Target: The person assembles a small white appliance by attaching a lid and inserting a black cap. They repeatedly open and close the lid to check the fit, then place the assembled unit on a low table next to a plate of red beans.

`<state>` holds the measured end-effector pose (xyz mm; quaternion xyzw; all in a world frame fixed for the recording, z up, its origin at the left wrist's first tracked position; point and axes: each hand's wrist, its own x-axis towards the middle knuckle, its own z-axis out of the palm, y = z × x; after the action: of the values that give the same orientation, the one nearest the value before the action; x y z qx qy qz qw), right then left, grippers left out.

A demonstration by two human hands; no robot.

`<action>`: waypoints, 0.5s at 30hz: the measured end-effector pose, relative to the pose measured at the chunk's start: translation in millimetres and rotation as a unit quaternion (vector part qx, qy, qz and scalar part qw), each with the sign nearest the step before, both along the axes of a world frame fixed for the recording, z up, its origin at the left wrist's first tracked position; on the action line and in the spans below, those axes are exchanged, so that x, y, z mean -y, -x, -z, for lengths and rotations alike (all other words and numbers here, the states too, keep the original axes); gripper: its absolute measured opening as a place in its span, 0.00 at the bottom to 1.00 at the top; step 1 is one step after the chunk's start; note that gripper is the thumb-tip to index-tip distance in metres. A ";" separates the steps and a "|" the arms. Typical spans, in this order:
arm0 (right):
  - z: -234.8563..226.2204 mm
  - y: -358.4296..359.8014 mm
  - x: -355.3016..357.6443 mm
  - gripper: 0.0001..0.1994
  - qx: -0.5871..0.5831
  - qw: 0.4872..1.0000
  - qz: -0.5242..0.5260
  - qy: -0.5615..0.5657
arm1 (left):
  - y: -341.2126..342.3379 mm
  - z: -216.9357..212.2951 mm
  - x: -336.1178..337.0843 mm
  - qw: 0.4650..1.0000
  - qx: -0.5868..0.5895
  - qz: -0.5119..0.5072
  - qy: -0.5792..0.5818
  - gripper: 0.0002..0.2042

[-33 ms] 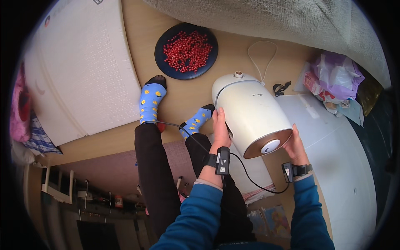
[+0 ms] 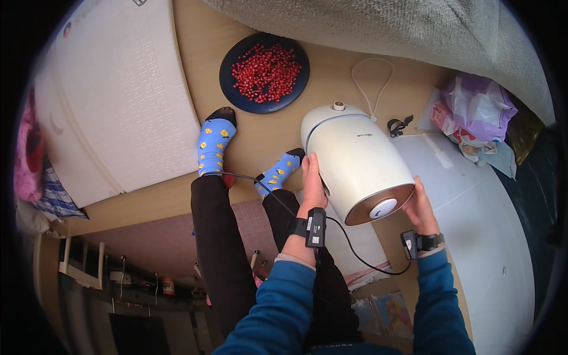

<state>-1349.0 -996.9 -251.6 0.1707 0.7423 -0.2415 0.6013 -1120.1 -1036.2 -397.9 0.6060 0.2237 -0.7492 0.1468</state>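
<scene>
Both hands are on the white appliance [image 2: 355, 163], a rounded, barrel-shaped body tipped over on its side, and they are gripping it from either flank. The left hand [image 2: 312, 183] lies flat along the near-left wall, fingers stretched up toward the domed end; the right hand [image 2: 419, 207] cups the lower right rim, just beside the copper-coloured round base that faces the camera. Each wrist wears a small black device on a strap, and a black cable [image 2: 349, 248] loops between the two below the appliance.

The appliance hangs over the wooden floor [image 2: 331, 77], its knobbed top pointing away from the person. Just left of it are two feet in blue socks [image 2: 214, 145] with yellow dots, on black-trousered legs. Beyond the appliance on the left lies a dark plate [image 2: 231, 77] of red seeds. A thin white cord [image 2: 373, 77] loops on the floor right behind the appliance's top. To its right lies a white board [image 2: 473, 195], and further right a heap of crumpled bags [image 2: 479, 112]. Far left of the appliance, a large white embossed panel [image 2: 118, 100].
</scene>
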 end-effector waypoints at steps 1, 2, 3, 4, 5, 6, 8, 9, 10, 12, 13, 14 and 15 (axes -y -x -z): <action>-0.1 -2.0 8.2 0.32 -0.023 0.999 -0.047 0.017 | -0.5 3.3 -3.2 1.000 0.000 -0.006 -0.007 0.32; 0.1 -4.1 16.4 0.32 -0.035 0.993 -0.094 0.057 | -0.6 5.3 -5.9 1.000 -0.001 -0.010 -0.020 0.29; 1.5 -6.2 24.2 0.33 -0.039 0.990 -0.134 0.035 | -0.6 5.8 -8.4 1.000 0.001 -0.004 -0.007 0.29; 3.0 -7.9 31.0 0.33 -0.034 0.983 -0.174 0.038 | -0.1 6.3 -10.3 1.000 0.001 0.005 0.001 0.29; 3.1 -9.5 36.0 0.33 -0.022 0.974 -0.217 0.065 | 0.6 6.8 -11.7 1.000 0.003 0.015 0.006 0.30; 2.6 -11.1 39.1 0.33 -0.025 0.975 -0.215 0.042 | 0.8 7.0 -13.3 1.000 0.009 0.023 0.015 0.30; 1.0 -13.7 40.7 0.33 -0.017 0.975 -0.217 0.045 | 0.0 8.1 -16.3 0.999 0.023 0.037 0.029 0.30; -0.9 -14.8 39.0 0.34 -0.018 0.977 -0.205 0.048 | -1.3 8.5 -18.4 0.994 0.040 0.081 0.056 0.31; -3.1 -15.5 35.6 0.34 -0.020 0.980 -0.193 0.049 | -2.7 9.2 -20.9 0.987 0.056 0.123 0.086 0.32; -10.6 -13.2 25.6 0.33 -0.019 0.984 -0.170 0.052 | -5.0 9.4 -26.1 0.962 0.092 0.216 0.140 0.30; -15.0 -10.7 18.8 0.33 -0.016 0.986 -0.160 0.054 | -4.9 7.1 -29.0 0.943 0.114 0.266 0.165 0.27; -19.7 -7.7 10.2 0.33 -0.007 0.985 -0.150 0.083 | -4.5 4.1 -31.4 0.923 0.126 0.321 0.170 0.24; -23.4 -4.7 -0.4 0.32 -0.007 0.993 -0.106 0.060 | -2.1 -1.1 -33.8 0.921 0.150 0.304 0.191 0.21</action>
<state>-1344.3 -996.5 -228.1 0.0532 0.7443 -0.2223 0.6275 -1118.0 -1002.5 -396.8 0.7101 -0.1433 -0.6870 0.0573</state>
